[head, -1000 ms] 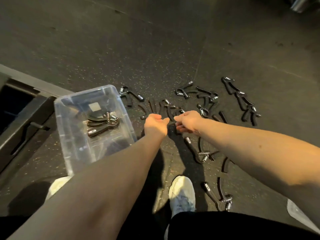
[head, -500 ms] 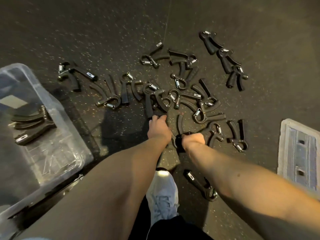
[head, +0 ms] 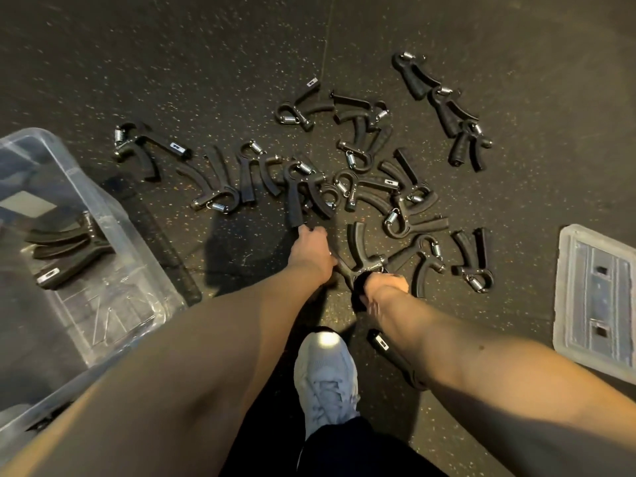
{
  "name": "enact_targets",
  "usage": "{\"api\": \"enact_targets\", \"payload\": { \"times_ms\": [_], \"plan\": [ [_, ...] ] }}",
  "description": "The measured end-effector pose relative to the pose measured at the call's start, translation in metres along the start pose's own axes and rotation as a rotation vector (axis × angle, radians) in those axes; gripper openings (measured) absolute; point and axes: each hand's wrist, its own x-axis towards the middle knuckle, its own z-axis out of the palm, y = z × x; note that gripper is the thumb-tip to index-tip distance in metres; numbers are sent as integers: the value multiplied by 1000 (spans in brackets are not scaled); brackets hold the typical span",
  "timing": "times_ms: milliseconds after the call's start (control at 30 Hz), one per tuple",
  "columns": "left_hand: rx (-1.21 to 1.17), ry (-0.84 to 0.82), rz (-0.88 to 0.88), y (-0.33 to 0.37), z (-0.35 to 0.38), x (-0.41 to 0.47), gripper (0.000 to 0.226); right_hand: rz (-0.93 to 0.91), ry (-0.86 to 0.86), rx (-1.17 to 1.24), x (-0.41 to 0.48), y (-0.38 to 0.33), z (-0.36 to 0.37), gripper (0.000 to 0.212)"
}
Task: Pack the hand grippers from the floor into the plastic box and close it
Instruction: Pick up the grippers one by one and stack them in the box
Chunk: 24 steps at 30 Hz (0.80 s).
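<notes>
Right hand (head: pixel 385 285): fingers curled and clamped round one handle of a gripper (head: pixel 361 259), its other handle pointing up toward the heap; probably taken by a handle because that is the easiest part to lift.
Left hand (head: pixel 311 249): reached out low beside the right, fingertips touching the near end of a second gripper (head: pixel 296 201); whether the fingers had closed on it could not be told.
Why both arms out: likely to take one gripper per hand and cut the trips to the box.
Loose grippers (head: pixel 361 173): many were scattered and overlapping on the dark floor (head: pixel 206 63), just ahead of the hands; one more lay partly hidden under the right forearm.
Box (head: pixel 103 204): clear plastic, open, on the floor at the left, near the left arm and so an easy drop.
Packed grippers (head: pixel 65 249): only a few, lying flat together on the box bottom, with much room left.
Lid (head: pixel 599 297): flat on the floor at the right, well apart from the box, out of the way until packing ended.
Shoe (head: pixel 325 373): pale, planted between the forearms.
Progress: early by my reading, with most grippers unpacked and the box not yet closed.
</notes>
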Motion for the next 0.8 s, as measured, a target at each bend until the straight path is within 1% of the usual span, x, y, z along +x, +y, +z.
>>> {"api": "enact_targets", "payload": {
  "times_ms": [33, 67, 100, 133, 167, 267, 300, 367, 400, 500, 667, 733, 800],
  "plan": [
    [-44, -2, 6, 1, -7, -4, 57, -14, 12, 31, -4, -2, -1, 29],
    [-90, -5, 6, 1, -13, -8, 53, -70, 58, 74, -8, -5, -3, 28],
    [-131, -6, 2, 0, -19, -12, 48, -114, 139, 138, -14, -8, -3, 29],
    [-175, -9, -8, -2, -26, -17, 45, -147, 181, 144, -20, -13, -3, 29],
    [-234, -17, -22, -5, -34, -22, 44, -216, 210, 88, -23, -18, -3, 28],
    [-478, -10, -67, -13, -62, -43, 47, -380, 70, -160, -48, -38, 3, 22],
    [-564, 18, -78, -17, -72, -50, 47, -422, 18, -205, -66, -45, 5, 20],
    [-725, 85, -86, -25, -94, -65, 44, -505, -30, -191, -93, -58, 11, 20],
    [-789, 123, -97, -31, -104, -72, 41, -506, -70, -162, -107, -64, 16, 20],
    [-882, 234, -131, -52, -134, -91, 36, -405, -248, -114, -148, -73, 39, 11],
    [-1046, 353, -114, -94, -180, -129, 38, -276, -538, -262, -211, -63, 92, 19],
    [-1086, 388, -107, -112, -197, -150, 34, -253, -594, -304, -239, -52, 112, 20],
    [-1103, 396, -100, -134, -210, -168, 33, -290, -581, -322, -263, -42, 131, 14]
  ]
}}
